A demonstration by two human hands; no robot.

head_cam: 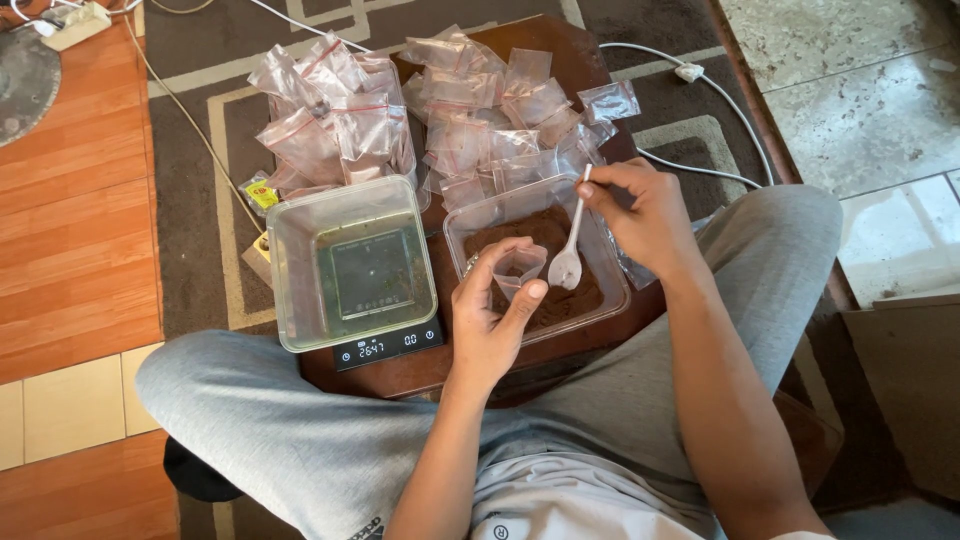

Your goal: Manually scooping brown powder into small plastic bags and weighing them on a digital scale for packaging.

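On a low wooden table [420, 375] set over a patterned rug [190, 180], a seated person in grey trousers works above a clear plastic tub [610, 290] holding brown powder [545, 232]. Their left hand [490, 315] pinches a small clear bag [520, 268] open between thumb and fingers, just over the powder. Their right hand [645, 215] grips the handle of a white plastic spoon [570, 250] with fingertips pressed together, its bowl beside the bag's mouth.

Left of the tub, a second clear tub [350, 265], with only specks inside, sits on a black digital scale [388, 345] whose display is lit. Behind both tubs lie two heaps: filled, sealed bags [335, 125] with red strips at left, flat unfilled bags [500, 110] at right, spilling against the powder tub's far rim. A white cable [700, 90] crosses the rug toward tiled floor [860, 120].
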